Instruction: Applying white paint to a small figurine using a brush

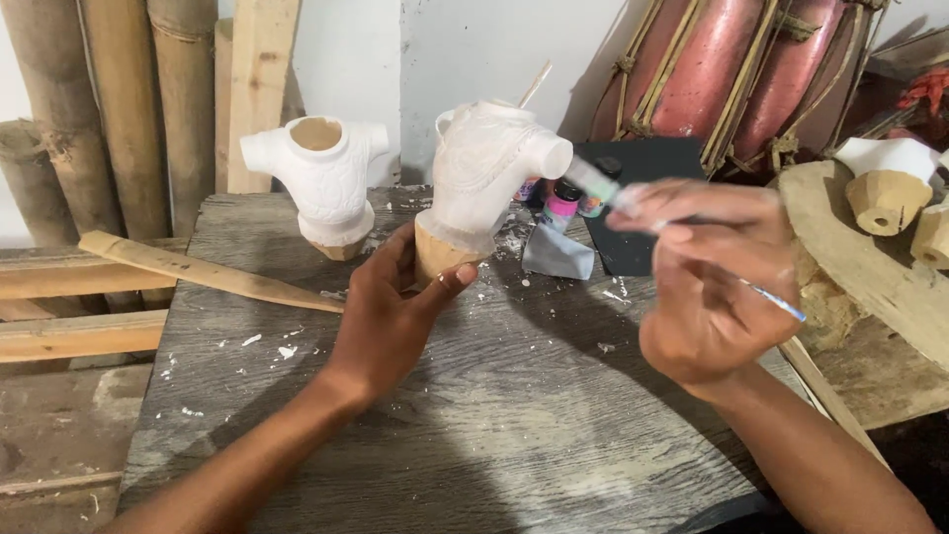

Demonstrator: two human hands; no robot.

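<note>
While L hand (390,316) grips torso carving (484,183) | R hand (707,287) holds brush (776,300)

Two bare forearms, sleeveless to the frame edge, no rings or watch.

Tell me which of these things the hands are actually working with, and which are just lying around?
In use:
left hand gripping the wooden base of the white carved torso
right hand holding a thin paintbrush

Lying about:
second white torso
small paint bottles
loose wooden slat
bamboo poles
grey wooden table
</note>
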